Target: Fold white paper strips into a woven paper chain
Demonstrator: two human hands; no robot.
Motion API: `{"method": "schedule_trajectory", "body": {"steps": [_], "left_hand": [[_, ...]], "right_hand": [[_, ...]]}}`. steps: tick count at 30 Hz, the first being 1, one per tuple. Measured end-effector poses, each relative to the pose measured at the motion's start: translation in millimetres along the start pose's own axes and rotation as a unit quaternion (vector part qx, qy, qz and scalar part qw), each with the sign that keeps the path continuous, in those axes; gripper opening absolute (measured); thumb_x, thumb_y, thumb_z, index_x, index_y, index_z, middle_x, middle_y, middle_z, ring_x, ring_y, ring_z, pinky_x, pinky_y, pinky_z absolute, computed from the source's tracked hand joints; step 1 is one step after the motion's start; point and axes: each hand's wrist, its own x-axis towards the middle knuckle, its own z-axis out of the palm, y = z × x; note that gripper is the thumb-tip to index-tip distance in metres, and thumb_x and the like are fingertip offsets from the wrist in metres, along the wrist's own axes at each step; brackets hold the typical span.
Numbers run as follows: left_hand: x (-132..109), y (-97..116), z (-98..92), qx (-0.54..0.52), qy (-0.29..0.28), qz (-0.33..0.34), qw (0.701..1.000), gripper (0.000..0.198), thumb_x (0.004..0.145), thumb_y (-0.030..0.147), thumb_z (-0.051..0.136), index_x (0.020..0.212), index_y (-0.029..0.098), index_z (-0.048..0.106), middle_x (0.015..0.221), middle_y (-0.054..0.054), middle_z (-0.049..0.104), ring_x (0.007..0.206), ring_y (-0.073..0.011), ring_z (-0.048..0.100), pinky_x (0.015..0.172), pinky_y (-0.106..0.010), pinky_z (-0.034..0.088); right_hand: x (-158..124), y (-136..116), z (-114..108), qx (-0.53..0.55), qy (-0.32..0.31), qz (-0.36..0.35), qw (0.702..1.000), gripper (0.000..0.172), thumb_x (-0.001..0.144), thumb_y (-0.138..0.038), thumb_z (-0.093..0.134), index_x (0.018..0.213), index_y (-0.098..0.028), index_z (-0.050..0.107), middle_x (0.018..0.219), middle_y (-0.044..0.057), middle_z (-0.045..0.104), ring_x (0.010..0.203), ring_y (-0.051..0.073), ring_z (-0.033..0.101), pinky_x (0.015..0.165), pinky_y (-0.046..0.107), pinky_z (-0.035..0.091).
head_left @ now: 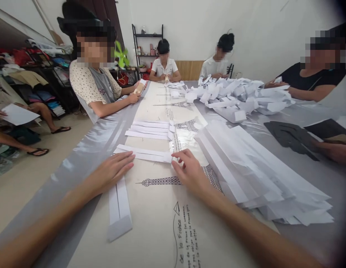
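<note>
A long white folded paper strip [150, 155] lies crosswise on the table in front of me. My left hand [115, 169] rests flat over its left end, fingers stretched out. At the strip's right end, my right hand [186, 167] has thumb and index finger curled together on the edge. Another folded paper strip [119, 204] lies lengthwise, its upper end under my left hand. Just beyond are several folded strips [150, 130] side by side. To the right of my right hand is a large fanned stack of white paper [253, 167].
An Eiffel Tower print cloth [150, 219] runs along the grey-covered table [86, 149]. A heap of folded white papers [240, 95] sits at the far right, dark flat sheets [287, 137] nearer. Several people sit around the table; one at left [90, 85] holds papers.
</note>
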Motion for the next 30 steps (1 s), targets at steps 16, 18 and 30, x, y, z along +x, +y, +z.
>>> {"method": "schedule_trajectory", "body": {"steps": [16,18,30], "left_hand": [[68.6,-21.3,15.8,0.015,-0.002,-0.006,1.0,0.063,0.107,0.056,0.021,0.143,0.017,0.054,0.153,-0.014,0.049,0.144,-0.0288,0.042,0.119,-0.049,0.029],[71.4,-17.0,16.3,0.012,0.004,-0.01,1.0,0.061,0.107,0.055,0.021,0.143,0.018,0.053,0.152,-0.014,0.051,0.143,-0.0282,0.043,0.119,-0.049,0.029],[-19.5,-10.2,30.2,0.013,0.134,-0.063,0.989,0.056,0.106,0.051,0.03,0.14,0.015,0.055,0.15,-0.015,0.051,0.137,-0.0317,0.049,0.115,-0.049,0.039]], "right_hand": [[12.9,15.9,-73.6,-0.511,0.052,0.017,0.858,0.039,0.09,-0.021,0.06,0.127,-0.01,0.059,0.14,0.024,0.052,0.135,0.04,0.044,0.101,0.052,0.046],[13.3,24.9,-82.8,-0.534,0.051,0.031,0.843,0.031,0.085,-0.021,0.064,0.115,-0.013,0.064,0.132,0.022,0.058,0.127,0.04,0.05,0.096,0.05,0.047],[16.2,45.4,-88.6,-0.545,0.042,0.047,0.836,0.047,0.086,-0.024,0.059,0.131,-0.011,0.058,0.142,0.021,0.054,0.126,0.038,0.051,0.097,0.048,0.045]]}}
